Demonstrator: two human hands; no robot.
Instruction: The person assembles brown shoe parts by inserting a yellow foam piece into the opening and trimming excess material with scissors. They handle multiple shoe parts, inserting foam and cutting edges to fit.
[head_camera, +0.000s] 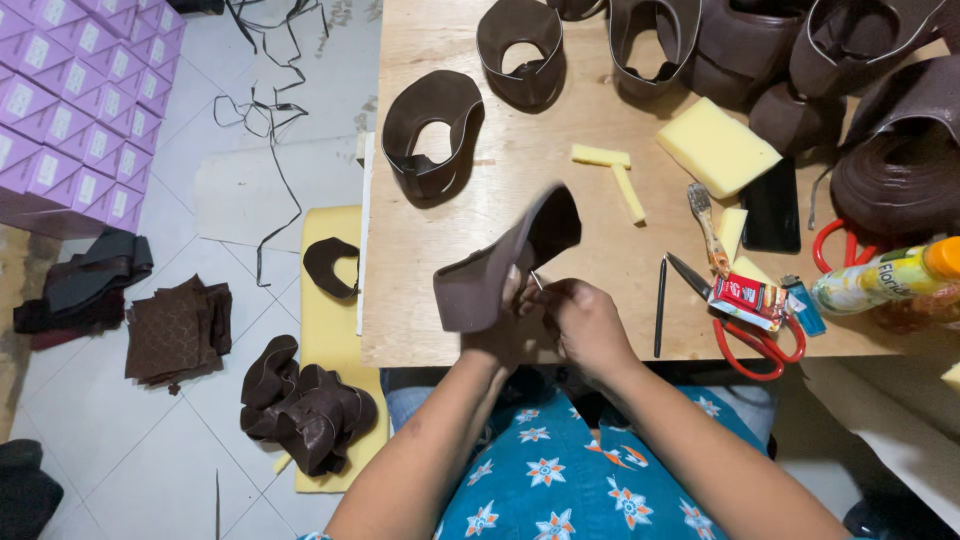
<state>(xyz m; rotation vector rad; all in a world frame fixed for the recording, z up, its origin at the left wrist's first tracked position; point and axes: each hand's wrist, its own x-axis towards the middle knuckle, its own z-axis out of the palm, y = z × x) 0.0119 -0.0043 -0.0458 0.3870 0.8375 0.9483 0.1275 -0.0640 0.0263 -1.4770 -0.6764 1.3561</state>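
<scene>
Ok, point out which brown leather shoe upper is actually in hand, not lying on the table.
The flattened brown upper at the table's near edge: the left hand grips it, right hand beside it. The looped uppers farther back sit untouched.

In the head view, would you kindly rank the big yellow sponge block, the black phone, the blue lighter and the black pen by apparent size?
1. Big yellow sponge block, the largest.
2. Black phone, somewhat smaller than the sponge.
3. and 4. Black pen and blue lighter: the pen is longer, the lighter wider, so I leave them unranked.
</scene>
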